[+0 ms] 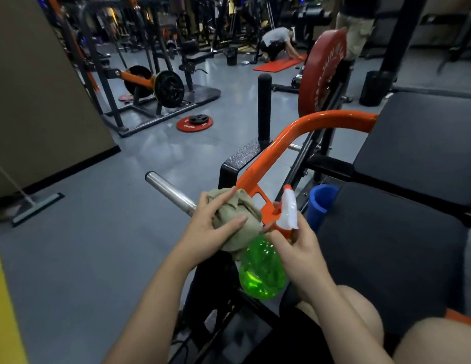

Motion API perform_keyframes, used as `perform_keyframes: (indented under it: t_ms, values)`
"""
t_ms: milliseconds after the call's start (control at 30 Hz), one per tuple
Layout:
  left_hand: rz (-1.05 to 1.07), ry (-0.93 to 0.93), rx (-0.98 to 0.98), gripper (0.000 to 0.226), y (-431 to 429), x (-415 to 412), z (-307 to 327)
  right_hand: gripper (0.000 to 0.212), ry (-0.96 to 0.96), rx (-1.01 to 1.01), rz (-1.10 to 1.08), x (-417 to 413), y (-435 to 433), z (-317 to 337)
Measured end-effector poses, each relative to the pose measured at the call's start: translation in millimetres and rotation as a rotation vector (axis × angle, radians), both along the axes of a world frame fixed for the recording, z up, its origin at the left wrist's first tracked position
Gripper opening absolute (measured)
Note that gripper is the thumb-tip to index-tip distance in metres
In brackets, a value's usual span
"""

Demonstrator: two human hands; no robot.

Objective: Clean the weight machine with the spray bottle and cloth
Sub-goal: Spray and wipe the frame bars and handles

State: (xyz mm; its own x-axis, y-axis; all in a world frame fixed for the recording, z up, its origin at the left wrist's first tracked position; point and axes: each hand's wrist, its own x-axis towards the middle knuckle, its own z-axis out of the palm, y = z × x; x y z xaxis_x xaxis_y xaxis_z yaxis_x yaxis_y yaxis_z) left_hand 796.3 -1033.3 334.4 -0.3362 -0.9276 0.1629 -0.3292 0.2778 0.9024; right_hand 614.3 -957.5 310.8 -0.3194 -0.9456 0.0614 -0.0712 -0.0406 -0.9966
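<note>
Chrome steel sleeve bar (168,190) juts out left of the orange tubular steel arm (276,145) of the weight machine. Left hand (216,229): fingers and thumb curled round the bunched khaki fabric cloth (234,214), holding it against the arm's lower end at the bracket. Just right of that bracket, right hand (300,253) wraps the neck of the translucent green plastic spray bottle (263,269), its white-and-orange trigger head up, close beside the arm; finger on trigger: cannot tell. Blue foam roller pad (321,203) and black padded seat (387,245) lie right of the arm.

Judgement: wiping step. Mist the arm lightly, nozzle away from the cloth hand. Then stroke up the tube, wrapping the cloth round to catch the underside.
</note>
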Motion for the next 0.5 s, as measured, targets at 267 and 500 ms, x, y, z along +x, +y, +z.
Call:
perform_keyframes:
  t_ms: [267,500]
  values:
    - [0.445,0.356,0.102,0.038,-11.3,-6.5,-14.0,0.044,0.002,0.008,0.041,15.7,11.0,7.4]
    - [0.558,0.373,0.1,0.042,-12.7,2.2,-18.3,0.006,0.138,-0.043,-0.153,16.9,7.6,-2.2]
